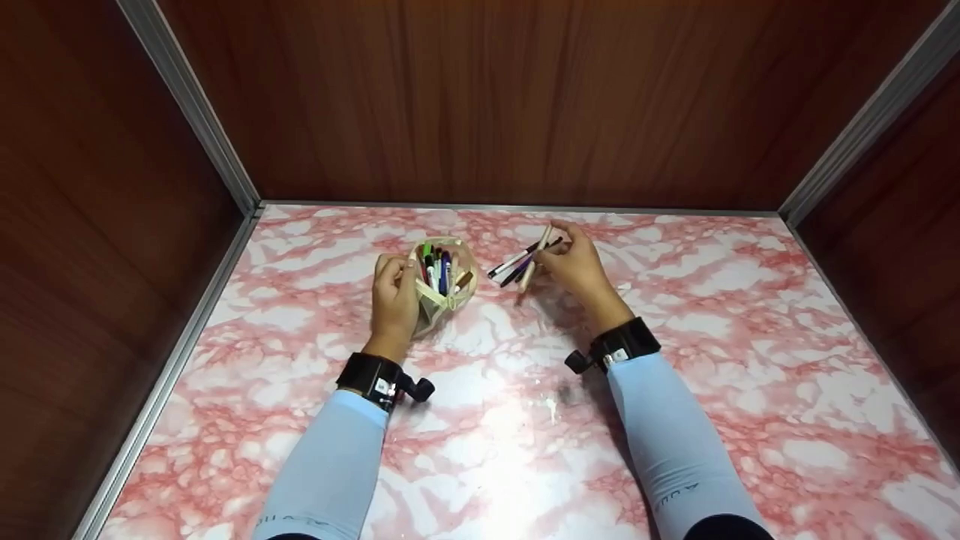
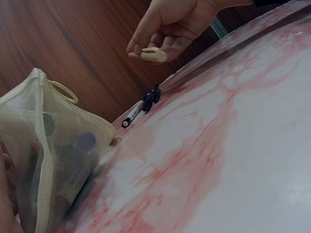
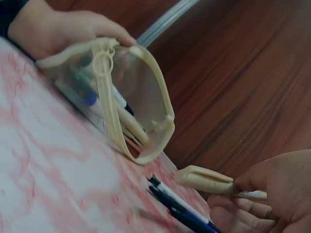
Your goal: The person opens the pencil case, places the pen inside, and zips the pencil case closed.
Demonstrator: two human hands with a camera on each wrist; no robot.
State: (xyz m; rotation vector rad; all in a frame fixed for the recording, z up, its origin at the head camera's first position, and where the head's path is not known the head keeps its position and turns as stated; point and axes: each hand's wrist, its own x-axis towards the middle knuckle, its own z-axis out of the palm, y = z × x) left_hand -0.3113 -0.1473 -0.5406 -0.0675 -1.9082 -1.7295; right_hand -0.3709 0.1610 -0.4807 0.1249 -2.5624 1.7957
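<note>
My left hand [image 1: 396, 292] grips the side of a cream mesh zip pouch [image 1: 469, 259], whose mouth gapes open. Several pens and markers [image 1: 442, 274] stand inside it, among them a green-capped one. To the right, my right hand [image 1: 576, 262] pinches a cream-coloured capped pen [image 1: 529, 276] between thumb and fingers. In the right wrist view this pen [image 3: 206, 179] shows its clip and points toward the pouch [image 3: 167, 107]. Just below the held pen, a white pen [image 1: 511, 262] and dark pens [image 1: 517, 273] lie on the table.
Pink-and-white marbled tabletop [image 1: 495, 420] spreads under both arms. A brown wood-grain panel [image 1: 480, 105] rises behind it, with more panels at the left and right sides. Metal strips [image 1: 202, 127] run along the corners.
</note>
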